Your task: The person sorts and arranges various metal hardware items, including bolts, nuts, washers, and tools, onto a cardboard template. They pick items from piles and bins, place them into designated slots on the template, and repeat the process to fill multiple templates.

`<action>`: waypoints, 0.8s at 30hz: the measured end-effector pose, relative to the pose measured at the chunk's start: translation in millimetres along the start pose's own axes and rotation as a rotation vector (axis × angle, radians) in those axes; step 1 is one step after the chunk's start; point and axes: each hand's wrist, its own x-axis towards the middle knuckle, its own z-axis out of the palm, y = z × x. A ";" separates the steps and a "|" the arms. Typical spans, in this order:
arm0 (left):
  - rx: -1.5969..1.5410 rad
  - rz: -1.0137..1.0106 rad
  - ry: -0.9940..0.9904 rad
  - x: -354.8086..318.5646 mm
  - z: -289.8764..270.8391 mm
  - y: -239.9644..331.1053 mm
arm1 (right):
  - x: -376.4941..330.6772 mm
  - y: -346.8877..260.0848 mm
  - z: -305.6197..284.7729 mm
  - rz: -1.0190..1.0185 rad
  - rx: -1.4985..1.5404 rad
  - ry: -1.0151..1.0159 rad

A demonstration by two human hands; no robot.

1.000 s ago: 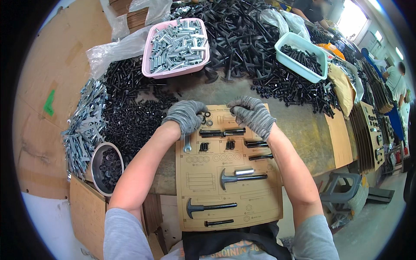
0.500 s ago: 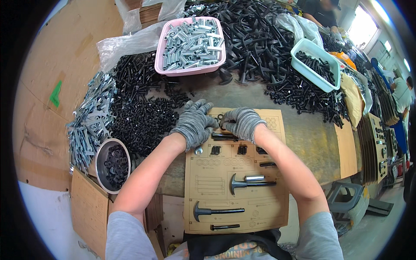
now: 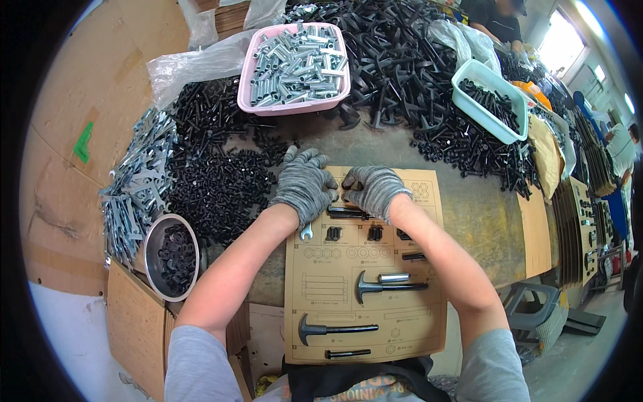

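Left hand [image 3: 305, 184], fingers loosely bent, and right hand [image 3: 376, 189], fingers curled, both gloved, face each other over the upper part of a printed cardboard sheet [image 3: 429, 335] lying partly on the worktop [image 3: 482, 228]; whether either grasps anything cannot be told. Fingertip placement seems best here, wrists clear of the black rods [image 3: 345, 212] and open-ended wrench [image 3: 306, 232]. Fingertip contact is hidden, and the right forearm [image 3: 447, 251] cuts off a black pin [image 3: 413, 256]
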 end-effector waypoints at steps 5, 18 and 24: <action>0.021 0.012 0.017 2.4 5.2 -3.8 | 0.5 -5.2 7.1 0.015 -0.038 0.112; -0.360 0.106 0.378 0.4 25.0 -3.1 | -23.4 2.6 -5.2 -0.014 0.187 0.337; -2.159 -0.282 -0.541 20.6 -15.0 101.2 | -95.9 27.3 -79.6 0.030 0.327 0.343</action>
